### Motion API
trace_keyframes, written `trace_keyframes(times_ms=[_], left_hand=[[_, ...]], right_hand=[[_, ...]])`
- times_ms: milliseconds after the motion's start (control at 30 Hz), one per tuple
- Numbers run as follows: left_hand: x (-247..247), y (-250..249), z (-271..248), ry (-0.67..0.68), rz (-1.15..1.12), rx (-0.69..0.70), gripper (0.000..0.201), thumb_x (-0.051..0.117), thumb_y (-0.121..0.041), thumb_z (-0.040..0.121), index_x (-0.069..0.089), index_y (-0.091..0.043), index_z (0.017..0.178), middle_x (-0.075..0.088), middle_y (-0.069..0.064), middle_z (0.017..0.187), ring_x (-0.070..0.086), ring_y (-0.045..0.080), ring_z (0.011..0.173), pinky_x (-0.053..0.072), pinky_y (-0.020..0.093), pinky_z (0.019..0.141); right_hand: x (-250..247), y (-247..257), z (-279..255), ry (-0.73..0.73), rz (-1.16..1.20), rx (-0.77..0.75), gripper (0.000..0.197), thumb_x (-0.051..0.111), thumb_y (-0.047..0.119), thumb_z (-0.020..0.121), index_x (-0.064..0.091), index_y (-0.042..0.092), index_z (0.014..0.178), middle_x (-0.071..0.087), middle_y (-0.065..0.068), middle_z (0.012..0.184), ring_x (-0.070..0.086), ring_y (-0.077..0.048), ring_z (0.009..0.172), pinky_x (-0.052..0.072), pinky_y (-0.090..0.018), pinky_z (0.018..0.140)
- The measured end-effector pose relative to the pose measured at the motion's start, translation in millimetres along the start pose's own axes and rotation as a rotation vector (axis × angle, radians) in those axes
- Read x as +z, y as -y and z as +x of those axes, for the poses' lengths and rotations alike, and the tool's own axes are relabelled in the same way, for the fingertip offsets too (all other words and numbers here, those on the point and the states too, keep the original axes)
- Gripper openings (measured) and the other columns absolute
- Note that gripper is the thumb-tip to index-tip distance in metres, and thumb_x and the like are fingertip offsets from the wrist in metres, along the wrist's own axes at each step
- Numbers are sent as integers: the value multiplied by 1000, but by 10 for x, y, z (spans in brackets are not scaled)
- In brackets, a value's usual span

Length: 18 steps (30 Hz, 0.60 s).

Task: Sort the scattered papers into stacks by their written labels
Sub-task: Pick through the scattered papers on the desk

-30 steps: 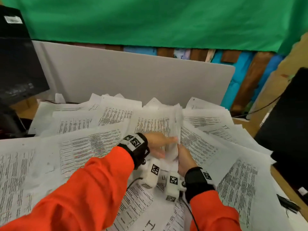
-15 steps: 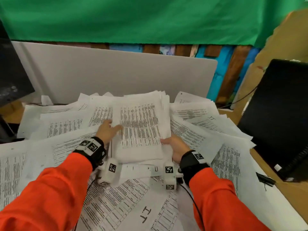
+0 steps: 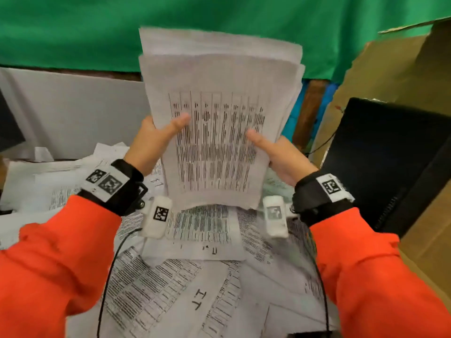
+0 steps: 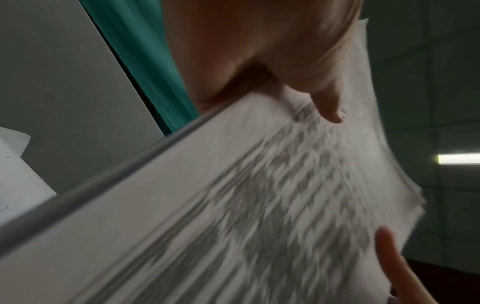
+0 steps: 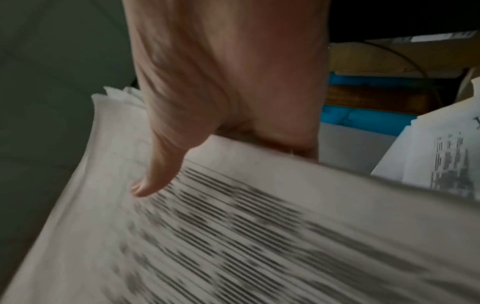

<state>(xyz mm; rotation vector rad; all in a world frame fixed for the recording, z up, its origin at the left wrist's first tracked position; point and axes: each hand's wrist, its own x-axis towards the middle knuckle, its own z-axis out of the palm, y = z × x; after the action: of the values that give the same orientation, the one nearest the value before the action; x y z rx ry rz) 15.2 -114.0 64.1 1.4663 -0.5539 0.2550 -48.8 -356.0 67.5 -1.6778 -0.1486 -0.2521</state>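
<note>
Looking down from your head view, you hold a thick stack of papers (image 3: 219,123) upright above the desk, printed table facing you. Your left hand (image 3: 152,140) grips its left edge, thumb pressed flat on the front sheet, the other fingers hidden behind. Your right hand (image 3: 278,154) grips the right edge the same way, thumb on the print. Below the stack, loose papers (image 3: 185,284) lie scattered and overlapping across the desk, one of them marked "II" by hand. A grey divider panel (image 3: 73,113) stands behind them, a green cloth (image 3: 73,28) hangs above it, and a black monitor (image 3: 390,162) sits at your right beside brown cardboard (image 3: 400,69).

From your left wrist, the thumb lies on the blurred front sheet, the stack's edge wedged into the crook of the hand; the right thumb tip shows at the lower right.

From your right wrist, the thumb presses the printed rows, and more printed sheets show at the right edge.
</note>
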Motion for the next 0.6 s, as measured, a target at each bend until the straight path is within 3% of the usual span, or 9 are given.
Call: trace_keyframes(times_ms=[100,200,233,300,367,400,467,533,600], left_hand=[[3,13,-4,86,-60,-46,45,69,-50,66,63,-27,105,70,-10,104,66,12,102,50,37,96],[214,76,-48,190,25,-98,56,68,-51,67,61,-25,116,66,-3,119,61,15,113,42,42,107],[322,34,-53,142,44,-63,51,66,-49,71,60,-24,115,66,-2,118,61,14,111,43,38,105],[471,-130,-42,-56,-28,65,15,60,-29,87,60,-24,101,65,-1,102,61,11,92,48,25,91],[460,-221,16,-175,-120,135,10,58,-14,92,60,-23,93,63,-1,91,59,11,84,49,24,82],[399,-146,43,-161,-124,93,7,61,-16,90,62,-18,97,65,-2,93,61,11,87,50,25,86],[247,122,15,-17,13,-146,33,66,-32,86,60,-13,112,67,1,112,62,13,103,46,34,98],[126,507,-203,271,307,-453,40,59,-38,90,52,-20,125,55,0,133,53,16,114,40,35,100],[61,822,-434,330,438,-623,54,59,-40,89,43,-15,135,48,-2,135,48,19,120,37,35,100]], right_hand=[[-18,94,-44,-34,135,-40,55,74,39,76,62,19,126,69,-4,125,64,-22,119,46,-45,108],[152,124,2,-154,159,-39,55,80,26,77,62,10,126,71,-10,120,66,-24,113,48,-47,105],[202,152,41,-202,171,-71,52,80,22,79,61,9,126,71,-9,119,66,-24,113,49,-47,105],[243,240,104,-255,199,-174,31,74,14,86,62,15,115,70,-5,114,65,-23,112,49,-45,105],[237,301,107,-224,188,-262,26,69,9,89,62,19,112,69,-3,114,63,-22,115,48,-41,105],[217,227,104,-201,175,-243,30,70,9,89,62,17,117,69,-4,119,62,-22,118,47,-40,106],[175,-144,70,-142,120,-70,44,75,12,83,63,13,125,68,-5,125,62,-22,119,45,-43,108],[155,-721,-5,-18,119,190,63,87,28,70,64,17,128,68,-1,127,61,-21,122,40,-50,112],[116,-1315,-6,27,121,316,84,94,47,54,64,22,128,66,1,130,59,-22,125,37,-53,113]])
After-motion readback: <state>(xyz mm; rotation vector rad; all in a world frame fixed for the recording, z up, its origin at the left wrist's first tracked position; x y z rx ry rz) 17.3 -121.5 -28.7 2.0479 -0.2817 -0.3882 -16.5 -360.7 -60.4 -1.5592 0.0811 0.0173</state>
